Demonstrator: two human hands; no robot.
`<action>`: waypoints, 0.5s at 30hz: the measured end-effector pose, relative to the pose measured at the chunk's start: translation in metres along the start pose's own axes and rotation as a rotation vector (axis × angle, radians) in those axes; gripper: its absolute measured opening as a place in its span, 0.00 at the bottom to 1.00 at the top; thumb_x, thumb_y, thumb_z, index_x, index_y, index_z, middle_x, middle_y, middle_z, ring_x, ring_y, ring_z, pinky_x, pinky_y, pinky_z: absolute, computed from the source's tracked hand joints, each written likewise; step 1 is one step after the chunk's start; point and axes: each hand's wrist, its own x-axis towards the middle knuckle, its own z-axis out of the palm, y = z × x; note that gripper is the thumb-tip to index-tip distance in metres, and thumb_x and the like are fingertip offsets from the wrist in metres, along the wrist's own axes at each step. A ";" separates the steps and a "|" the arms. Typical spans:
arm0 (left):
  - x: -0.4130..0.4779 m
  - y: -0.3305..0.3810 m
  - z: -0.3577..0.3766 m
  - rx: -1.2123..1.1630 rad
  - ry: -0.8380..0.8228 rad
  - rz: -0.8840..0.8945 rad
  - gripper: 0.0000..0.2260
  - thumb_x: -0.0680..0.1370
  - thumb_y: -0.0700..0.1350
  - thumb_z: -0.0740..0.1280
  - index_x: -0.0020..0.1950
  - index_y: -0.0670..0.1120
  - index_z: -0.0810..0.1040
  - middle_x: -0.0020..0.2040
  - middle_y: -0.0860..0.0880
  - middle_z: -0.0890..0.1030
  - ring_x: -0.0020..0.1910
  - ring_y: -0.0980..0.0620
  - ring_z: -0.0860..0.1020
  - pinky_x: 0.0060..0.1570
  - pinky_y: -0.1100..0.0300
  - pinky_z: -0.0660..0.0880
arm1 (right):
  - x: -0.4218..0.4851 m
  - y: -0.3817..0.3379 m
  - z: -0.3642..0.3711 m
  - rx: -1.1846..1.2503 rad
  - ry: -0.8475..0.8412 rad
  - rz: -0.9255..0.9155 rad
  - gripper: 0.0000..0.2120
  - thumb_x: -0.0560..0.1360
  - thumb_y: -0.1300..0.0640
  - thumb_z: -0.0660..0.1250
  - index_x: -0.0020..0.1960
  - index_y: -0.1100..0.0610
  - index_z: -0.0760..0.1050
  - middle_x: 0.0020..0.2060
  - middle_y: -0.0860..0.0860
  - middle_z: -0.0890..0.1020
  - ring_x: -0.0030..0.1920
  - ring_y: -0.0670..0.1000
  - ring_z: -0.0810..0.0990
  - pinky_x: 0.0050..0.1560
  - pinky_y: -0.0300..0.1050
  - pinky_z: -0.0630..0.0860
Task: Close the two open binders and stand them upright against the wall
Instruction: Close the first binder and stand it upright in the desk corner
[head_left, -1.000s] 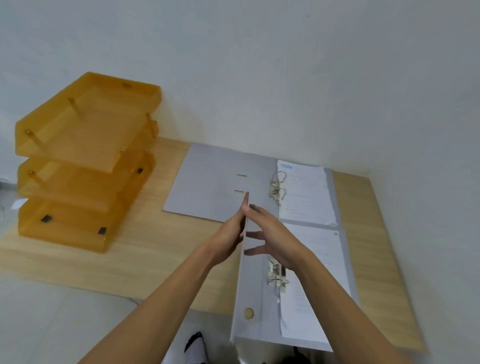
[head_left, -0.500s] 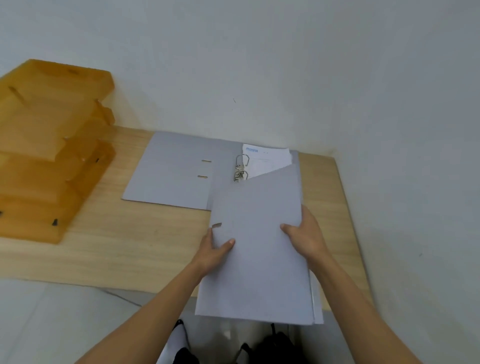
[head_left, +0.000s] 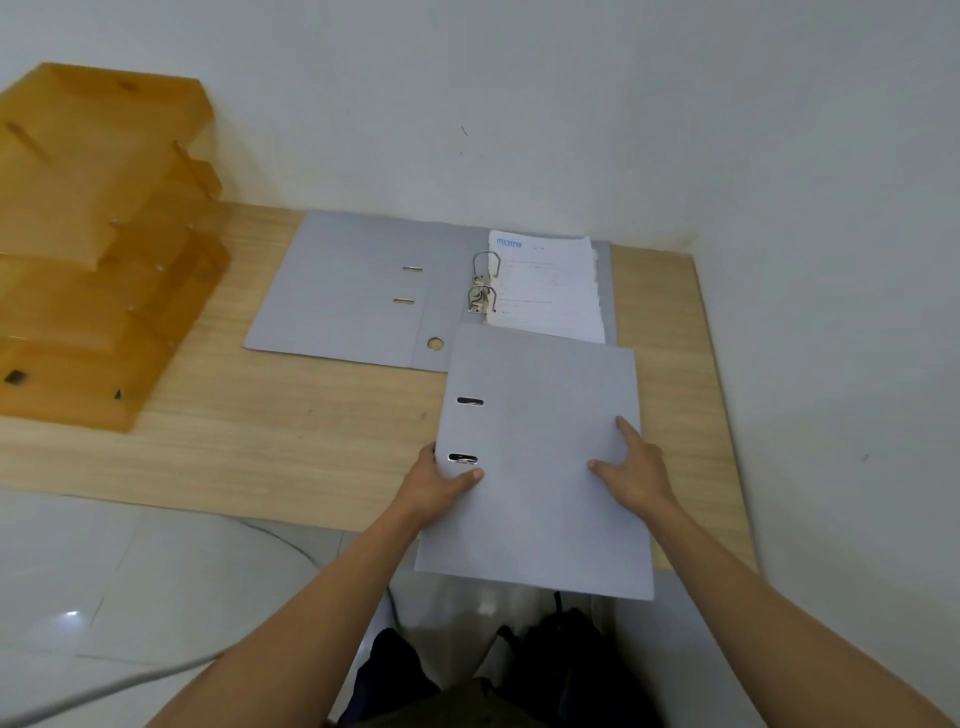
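Wooden bench (head_left: 311, 441) against the white wall (head_left: 519, 104): the near binder (head_left: 540, 467), propped open a second ago, now lies shut and flat! Left hand (head_left: 436, 483) grips its spine edge, right hand (head_left: 634, 467) presses spread on the cover. Far binder (head_left: 353, 291) stays open, papers (head_left: 550, 286) showing.

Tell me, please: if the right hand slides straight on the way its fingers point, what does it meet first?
Probably the paper stack in the open binder; the right hand lies flat on the closed binder, fingers pointing toward it.
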 end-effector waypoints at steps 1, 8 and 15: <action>0.001 0.000 0.001 0.010 0.002 -0.001 0.34 0.73 0.48 0.78 0.74 0.42 0.69 0.67 0.45 0.80 0.64 0.44 0.80 0.65 0.47 0.77 | 0.001 0.001 0.004 -0.011 0.000 -0.005 0.40 0.76 0.53 0.72 0.83 0.49 0.55 0.79 0.62 0.59 0.78 0.61 0.62 0.74 0.52 0.65; 0.000 0.007 0.001 0.035 0.001 -0.014 0.28 0.74 0.46 0.78 0.72 0.45 0.73 0.65 0.47 0.82 0.62 0.45 0.81 0.64 0.49 0.77 | 0.000 -0.003 0.027 -0.344 -0.026 -0.108 0.43 0.78 0.44 0.67 0.84 0.52 0.47 0.83 0.57 0.39 0.83 0.60 0.40 0.80 0.63 0.47; -0.002 0.002 0.007 0.082 0.047 0.006 0.32 0.72 0.47 0.78 0.74 0.48 0.72 0.67 0.48 0.81 0.65 0.44 0.79 0.63 0.51 0.76 | -0.004 -0.019 0.051 -0.340 -0.162 -0.114 0.44 0.77 0.38 0.65 0.83 0.46 0.45 0.83 0.51 0.39 0.82 0.63 0.38 0.76 0.72 0.49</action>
